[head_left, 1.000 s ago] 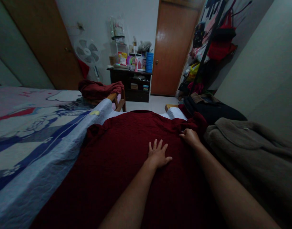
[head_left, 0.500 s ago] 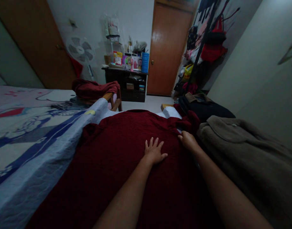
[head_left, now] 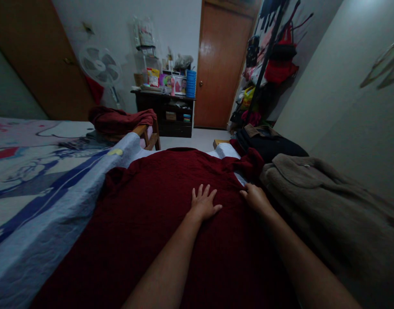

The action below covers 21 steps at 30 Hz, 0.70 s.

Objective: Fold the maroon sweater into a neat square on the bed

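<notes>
Clock read from the middle of your view, 12 away from you. Dark red top lies spread face-up or face-down, can't tell which, over a pale quilted cover, neckline near 12.

Your left hand: just below centre, palm down, fingers fanned on the cloth, grasping nothing. Your right hand: about 4 o'clock, thumb and forefinger seemingly pinching the top's side edge below the near-right sleeve. Exact bite of the pinch too dim to read.

That sleeve, toward 2, is bunched, with a sliver of pale cover showing beside it. Other sleeve is crumpled at 9 to 10. Brown coat heaped at 3 to 4, close by your right forearm; dark jacket beyond, at 2.

Risks, as judged: pull hard at the side edge and the body could ruck up under your left palm, or stretch at the seam. Press too lightly and the whole top could slide toward 3. Sleeve folds could catch against the coat. Low light on dark cloth could hide creases from you.
</notes>
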Available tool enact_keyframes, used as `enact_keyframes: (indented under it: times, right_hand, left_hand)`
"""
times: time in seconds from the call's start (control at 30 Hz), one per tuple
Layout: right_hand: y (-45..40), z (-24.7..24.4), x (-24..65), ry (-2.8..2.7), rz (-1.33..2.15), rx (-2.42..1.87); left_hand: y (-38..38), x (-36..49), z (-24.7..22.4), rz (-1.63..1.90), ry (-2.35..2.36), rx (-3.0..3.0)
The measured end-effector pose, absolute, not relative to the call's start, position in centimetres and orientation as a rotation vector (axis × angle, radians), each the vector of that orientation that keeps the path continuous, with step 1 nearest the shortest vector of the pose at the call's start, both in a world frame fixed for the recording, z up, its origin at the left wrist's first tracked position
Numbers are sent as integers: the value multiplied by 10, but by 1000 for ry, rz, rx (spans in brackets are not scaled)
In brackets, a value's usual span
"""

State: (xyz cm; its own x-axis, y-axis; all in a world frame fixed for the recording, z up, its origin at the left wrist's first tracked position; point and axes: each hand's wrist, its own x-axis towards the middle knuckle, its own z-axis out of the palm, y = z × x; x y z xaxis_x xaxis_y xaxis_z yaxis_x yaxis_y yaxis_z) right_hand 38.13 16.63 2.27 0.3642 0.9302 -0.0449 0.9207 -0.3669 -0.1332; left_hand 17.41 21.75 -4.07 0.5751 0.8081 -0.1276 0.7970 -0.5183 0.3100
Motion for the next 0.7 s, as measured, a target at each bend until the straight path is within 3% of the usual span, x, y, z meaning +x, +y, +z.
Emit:
enact_keyframes:
  times: [0.2, 0.47, 0.6, 0.7]
  right_hand:
    - [150, 26, 378, -1802, 334, -2441]
    - [144, 49, 365, -1863, 112, -2699]
    - [183, 59, 329, -1995, -42, -2440]
    - [225, 47, 291, -2145, 162, -2158]
  left_hand:
    - [217, 175, -45, 81, 1318, 2497]
    - [231, 160, -46, 126, 1565, 2442]
    - [242, 144, -43, 215, 1800, 2379]
    - [247, 136, -43, 198, 1859, 2321]
